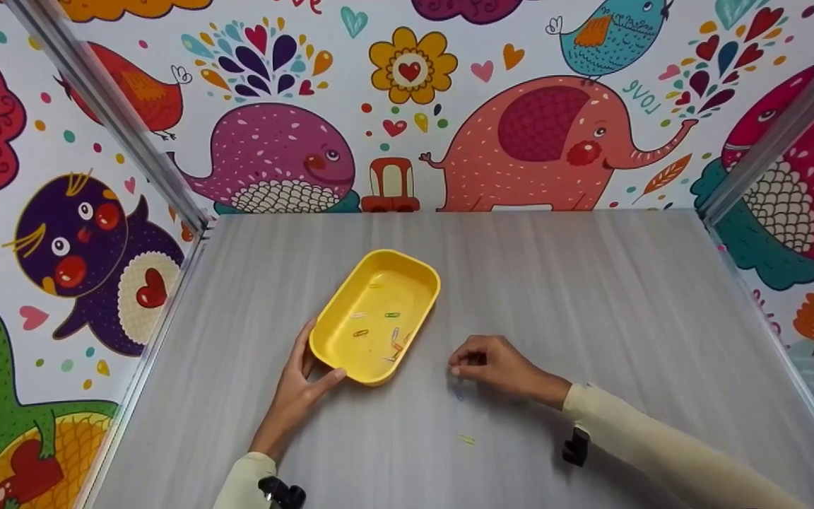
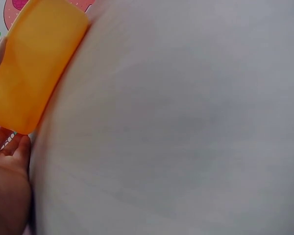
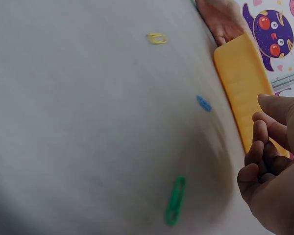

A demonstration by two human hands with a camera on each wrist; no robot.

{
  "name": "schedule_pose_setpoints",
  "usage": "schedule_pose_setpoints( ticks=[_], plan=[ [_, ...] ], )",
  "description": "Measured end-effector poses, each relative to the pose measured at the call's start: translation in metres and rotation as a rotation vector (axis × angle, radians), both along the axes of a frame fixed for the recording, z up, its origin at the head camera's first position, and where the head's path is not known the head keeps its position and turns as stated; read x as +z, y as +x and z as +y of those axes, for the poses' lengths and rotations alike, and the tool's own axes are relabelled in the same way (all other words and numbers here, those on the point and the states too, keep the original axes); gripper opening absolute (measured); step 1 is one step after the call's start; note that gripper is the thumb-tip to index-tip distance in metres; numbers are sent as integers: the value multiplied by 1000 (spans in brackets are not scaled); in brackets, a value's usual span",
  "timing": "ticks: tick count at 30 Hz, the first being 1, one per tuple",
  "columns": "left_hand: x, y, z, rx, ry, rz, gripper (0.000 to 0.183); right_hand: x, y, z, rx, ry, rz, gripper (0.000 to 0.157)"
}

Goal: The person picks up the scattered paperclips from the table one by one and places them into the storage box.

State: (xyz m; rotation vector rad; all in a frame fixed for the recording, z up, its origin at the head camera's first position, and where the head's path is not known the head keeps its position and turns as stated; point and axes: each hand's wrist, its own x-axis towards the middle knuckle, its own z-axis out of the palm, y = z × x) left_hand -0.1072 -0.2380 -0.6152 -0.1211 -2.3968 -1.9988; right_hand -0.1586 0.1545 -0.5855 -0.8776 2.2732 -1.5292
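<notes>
A yellow plastic tray point(image 1: 329, 346) holds several small coloured paper clips, among them a green paper clip point(image 1: 392, 315). My left hand point(image 1: 299, 390) grips its near left corner, thumb at the near rim and fingers along the left side. To the right, my right hand point(image 1: 495, 365) hovers low over the table with bent fingers; in the right wrist view nothing shows between thumb and fingertips. A blue paper clip point(image 1: 458, 393) lies just below its fingertips, and a yellow paper clip point(image 1: 467, 440) nearer me. Another green paper clip point(image 3: 175, 200) shows in the right wrist view.
The grey wood-grain table point(image 1: 576, 283) runs back to a wall point(image 1: 393, 106) printed with cartoon animals. Metal frame rails point(image 1: 114, 120) edge the printed side panels. Dark wrist devices point(image 1: 576, 447) sit on both sleeves.
</notes>
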Motion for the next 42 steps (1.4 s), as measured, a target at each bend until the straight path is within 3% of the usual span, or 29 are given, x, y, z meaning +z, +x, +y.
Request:
schedule_pose_setpoints(
  ticks=[6, 22, 42],
  plan=[
    [0, 1, -1, -7, 5, 1, 107, -9, 7, 5, 3, -8, 80, 10],
    [-2, -1, -1, -15, -4, 5, 103, -25, 12, 12, 74, 138, 306, 17],
    [-3, 0, -2, -18, -14, 18, 103, -15, 17, 9, 108, 275, 296, 21]
  ],
)
